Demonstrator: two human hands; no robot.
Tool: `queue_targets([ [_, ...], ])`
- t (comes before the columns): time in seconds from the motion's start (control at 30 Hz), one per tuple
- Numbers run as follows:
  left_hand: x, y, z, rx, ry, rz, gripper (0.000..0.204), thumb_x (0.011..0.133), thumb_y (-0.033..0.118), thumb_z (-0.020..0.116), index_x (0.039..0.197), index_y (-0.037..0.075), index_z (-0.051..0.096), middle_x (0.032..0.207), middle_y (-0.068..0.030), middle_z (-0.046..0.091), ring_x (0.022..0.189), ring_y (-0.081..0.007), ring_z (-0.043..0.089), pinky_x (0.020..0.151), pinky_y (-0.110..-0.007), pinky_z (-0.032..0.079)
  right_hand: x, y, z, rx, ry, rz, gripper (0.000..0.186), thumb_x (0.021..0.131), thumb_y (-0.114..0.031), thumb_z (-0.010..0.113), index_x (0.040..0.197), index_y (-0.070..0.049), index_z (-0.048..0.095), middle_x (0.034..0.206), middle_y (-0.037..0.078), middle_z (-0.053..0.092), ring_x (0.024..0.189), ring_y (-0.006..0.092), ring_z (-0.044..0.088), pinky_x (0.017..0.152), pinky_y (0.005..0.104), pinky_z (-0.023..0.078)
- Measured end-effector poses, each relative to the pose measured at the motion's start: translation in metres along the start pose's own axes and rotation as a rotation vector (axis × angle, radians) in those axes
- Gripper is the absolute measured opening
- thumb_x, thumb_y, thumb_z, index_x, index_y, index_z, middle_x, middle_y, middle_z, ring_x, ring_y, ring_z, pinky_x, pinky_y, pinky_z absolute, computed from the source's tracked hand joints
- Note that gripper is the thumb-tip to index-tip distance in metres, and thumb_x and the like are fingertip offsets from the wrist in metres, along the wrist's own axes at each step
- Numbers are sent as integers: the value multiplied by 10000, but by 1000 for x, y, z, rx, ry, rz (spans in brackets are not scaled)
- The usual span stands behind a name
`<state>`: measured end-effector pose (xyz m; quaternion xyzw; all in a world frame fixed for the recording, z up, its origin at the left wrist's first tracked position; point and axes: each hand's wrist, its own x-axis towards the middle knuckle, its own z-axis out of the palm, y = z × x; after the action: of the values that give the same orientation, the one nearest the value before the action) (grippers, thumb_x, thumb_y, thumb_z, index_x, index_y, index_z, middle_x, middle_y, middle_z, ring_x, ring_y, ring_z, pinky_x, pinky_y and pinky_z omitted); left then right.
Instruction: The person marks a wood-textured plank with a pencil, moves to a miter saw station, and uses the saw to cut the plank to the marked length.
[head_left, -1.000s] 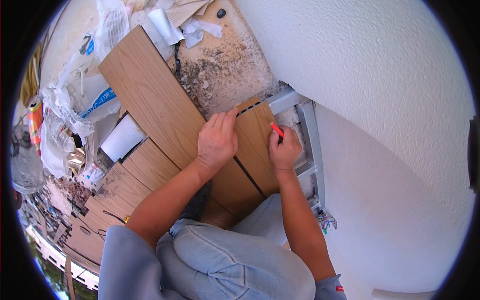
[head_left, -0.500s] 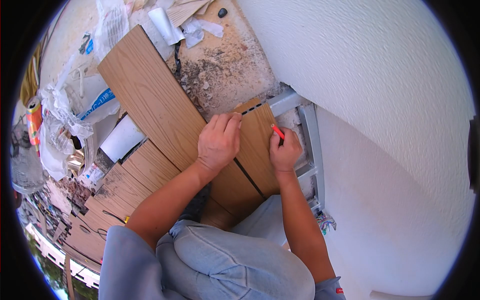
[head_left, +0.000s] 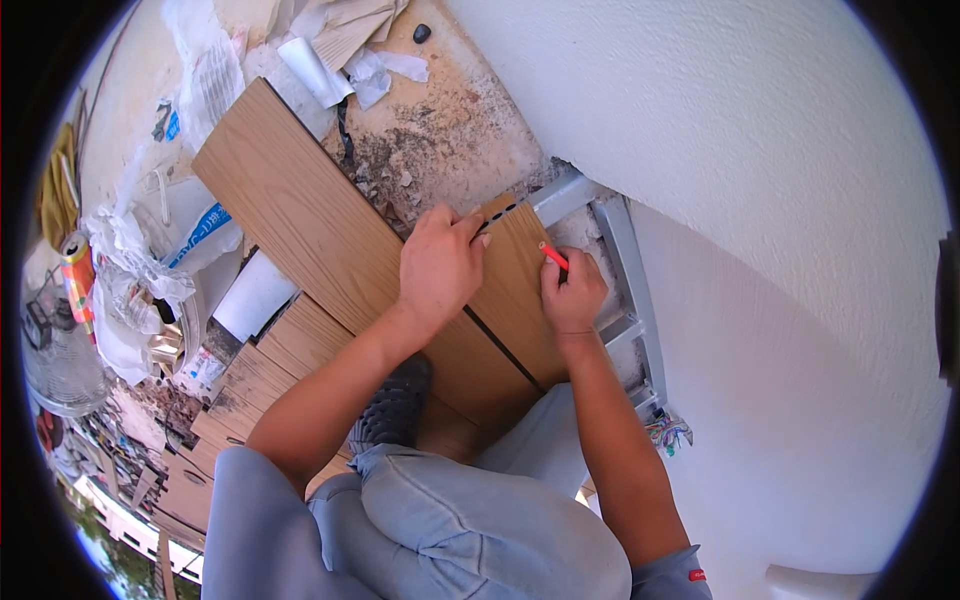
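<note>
A short wood-grain decking board (head_left: 515,265) with a row of dark hollows along its far end lies over a grey metal frame (head_left: 568,197). My left hand (head_left: 440,262) is closed at that board's far left corner, its fingers bent round the end; the fingertips are partly hidden. In my right hand (head_left: 575,292) is a red pencil (head_left: 553,255), gripped in a fist beside the board's right edge, its pale end pointing up and left. A long decking board (head_left: 300,190) runs along the left, a dark gap between it and the short one.
A textured white wall (head_left: 740,250) rises on the right. Farther left lie crumpled plastic bags (head_left: 140,290), a drink can (head_left: 77,275) and more laid boards (head_left: 300,340). Dirty concrete (head_left: 450,130) shows at the far side, with a black stone (head_left: 422,33). My shoe (head_left: 395,400) rests on the boards.
My view has shifted slightly, and more of my shoe shows. The left hand has turned a little at the board's corner; the right hand still holds the pencil, tilted slightly differently.
</note>
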<state>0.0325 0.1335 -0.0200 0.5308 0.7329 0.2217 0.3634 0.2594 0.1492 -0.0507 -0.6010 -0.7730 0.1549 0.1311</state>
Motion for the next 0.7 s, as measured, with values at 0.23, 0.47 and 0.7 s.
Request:
queue_targets([
  [0.23, 51, -22, -27, -213, -448, -69, 284, 833, 214, 767, 988, -25, 764, 1008, -154, 702, 853, -287, 661, 779, -397, 513, 2, 0, 0, 10, 0, 0, 142, 826, -202, 701, 906, -92, 661, 787, 109, 664, 722, 325, 659, 637, 437, 530],
  [0.47, 92, -42, -26, -535, -759, -309, 268, 725, 160, 878, 760, -61, 729, 690, -69, 638, 651, -178, 529, 598, -352, 450, 2, -2, 1, 26, 10, -8, 129, 835, -189, 688, 914, -88, 671, 795, 114, 670, 731, 337, 657, 644, 444, 530],
  [0.7, 95, -54, -15, -579, -825, -351, 458, 693, 225, 940, 1004, -56, 754, 784, -90, 695, 783, -188, 642, 731, -305, 520, 1, -5, 1, 12, -5, 9, 117, 851, -179, 671, 910, -79, 682, 819, 139, 682, 747, 353, 661, 648, 460, 527],
])
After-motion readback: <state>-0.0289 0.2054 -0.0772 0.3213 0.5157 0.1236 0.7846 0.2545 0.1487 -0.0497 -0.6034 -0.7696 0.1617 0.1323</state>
